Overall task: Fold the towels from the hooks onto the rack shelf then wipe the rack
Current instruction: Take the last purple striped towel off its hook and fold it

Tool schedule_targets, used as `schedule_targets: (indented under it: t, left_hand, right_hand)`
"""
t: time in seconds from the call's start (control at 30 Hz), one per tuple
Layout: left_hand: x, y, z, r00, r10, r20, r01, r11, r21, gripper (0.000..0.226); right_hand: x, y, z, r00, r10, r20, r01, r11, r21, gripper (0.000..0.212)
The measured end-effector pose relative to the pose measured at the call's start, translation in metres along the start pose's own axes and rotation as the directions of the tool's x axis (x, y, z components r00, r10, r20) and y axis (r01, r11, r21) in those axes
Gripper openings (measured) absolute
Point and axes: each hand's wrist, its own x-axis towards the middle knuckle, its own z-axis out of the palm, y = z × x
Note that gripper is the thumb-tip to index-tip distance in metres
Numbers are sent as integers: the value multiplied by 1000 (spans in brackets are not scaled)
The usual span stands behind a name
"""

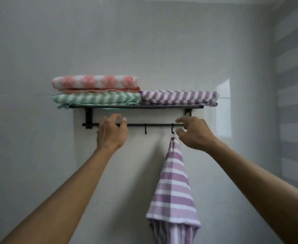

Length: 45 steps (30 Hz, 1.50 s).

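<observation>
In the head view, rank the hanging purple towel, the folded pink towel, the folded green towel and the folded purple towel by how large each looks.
1. Hanging purple towel, largest by far, though unfolded and cut off by the frame's bottom edge.
2-4. Folded green towel, folded pink towel and folded purple towel look alike; no ranking.

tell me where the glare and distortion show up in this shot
Head view: a bright glare patch sits on the glossy wall tile right of the rack shelf; wide-angle bending curves the shelf edge and splays both forearms; lighting is otherwise soft and dim, and the right hand looks slightly soft.
</observation>
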Motion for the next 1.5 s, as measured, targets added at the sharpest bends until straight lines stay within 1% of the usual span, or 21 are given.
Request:
schedule_targets:
  t: [0.13,0.27,0.43,0.53,0.63,0.73,0.83,0.87,0.93,1.0,1.03,1.07,1.1,1.13,1.17,1.23,1.27,1.4,1.5]
  left_hand:
    - [-41,4,26,993,-77,90,74,997,32,37]
    - [-70,2,55,980,-113,163,110,993,31,35]
    - [-96,-18,100,933,-185,308,191,981,8,15]
    - [-102,-32,137,899,-199,391,204,978,28,18]
    - [-99,-48,175,857,-217,467,226,973,37,23]
    - [-85,-57,210,823,-213,527,225,973,43,28]
    - [-64,-63,242,804,-195,562,218,976,28,48]
    - [-56,-65,251,806,-180,564,212,977,9,50]
    - [-41,-71,271,805,-146,575,213,976,-50,49]
    - [-30,-78,286,792,-104,602,238,960,-148,52]
    - [-25,-81,293,786,-91,612,272,939,-210,52]
    - [-22,-82,298,772,-73,631,311,909,-276,45]
    - [-18,-82,302,766,-54,640,334,884,-326,32]
    - [-15,-81,306,773,-29,634,338,865,-372,19]
    - [-11,-81,310,795,-5,606,312,860,-403,12]
    - [-7,-79,318,846,40,532,243,859,-451,7]
    - [-5,-78,320,866,54,497,215,857,-468,5]
    - [3,-72,324,924,96,370,117,851,-512,13]
    - [5,-66,322,937,128,325,71,841,-536,16]
  right_hand:
    - [-29,36,-2,991,117,73,-122,990,73,43]
    - [-43,74,14,969,205,138,-223,966,132,41]
    - [-42,118,51,916,329,231,-381,894,238,39]
    - [-34,143,78,892,366,266,-433,862,264,36]
    - [-16,163,103,880,381,283,-455,849,268,36]
    - [14,177,121,870,398,292,-472,842,261,40]
    - [45,186,138,880,388,273,-455,853,256,50]
    - [53,188,144,886,374,274,-440,865,243,54]
    - [67,194,159,896,350,274,-415,880,231,65]
    - [79,199,174,905,334,264,-403,873,274,69]
    - [83,201,179,911,330,250,-398,864,310,66]
    - [88,203,184,916,323,236,-390,854,345,61]
    - [93,205,190,924,310,222,-374,849,374,55]
    - [97,206,193,934,294,203,-353,849,392,46]
    - [102,208,197,945,278,171,-324,855,404,35]
    - [111,209,199,963,254,88,-267,868,418,15]
    - [114,209,199,967,249,55,-248,868,430,12]
    - [124,208,197,967,249,-53,-194,855,481,14]
    - [125,208,197,964,234,-123,-139,843,520,14]
